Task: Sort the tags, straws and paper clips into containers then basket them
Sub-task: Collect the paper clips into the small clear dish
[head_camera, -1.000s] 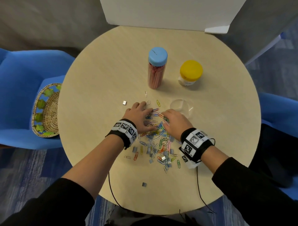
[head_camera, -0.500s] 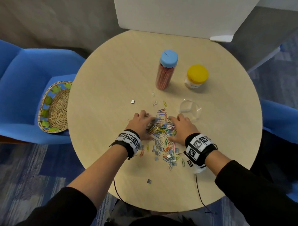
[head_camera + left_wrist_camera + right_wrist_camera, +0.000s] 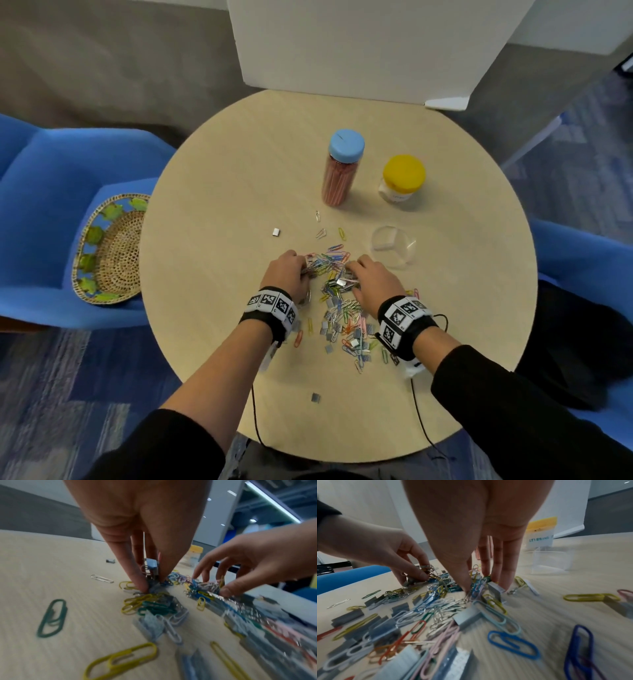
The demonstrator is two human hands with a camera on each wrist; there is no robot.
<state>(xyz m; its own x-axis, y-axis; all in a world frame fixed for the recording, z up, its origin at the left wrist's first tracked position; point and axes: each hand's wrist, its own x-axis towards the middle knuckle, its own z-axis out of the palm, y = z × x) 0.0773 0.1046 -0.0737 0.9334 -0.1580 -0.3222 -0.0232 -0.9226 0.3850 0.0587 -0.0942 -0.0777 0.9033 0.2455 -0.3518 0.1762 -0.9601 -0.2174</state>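
Both hands are raking inward vs 1 s ago, left hand (image 3: pixel 286 274) & right hand (image 3: pixel 371 279) fingers curling onto paper clips (image 3: pixel 337 294) mid-frame, bunching pile for clear container (image 3: pixel 394 245).

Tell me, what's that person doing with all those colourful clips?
Both hands are down in a pile of paper clips on the round table. The left hand pinches a bunch; the right hand gathers more with its fingertips. The clear dish beside the pile looks empty. Two jars stand closed behind.
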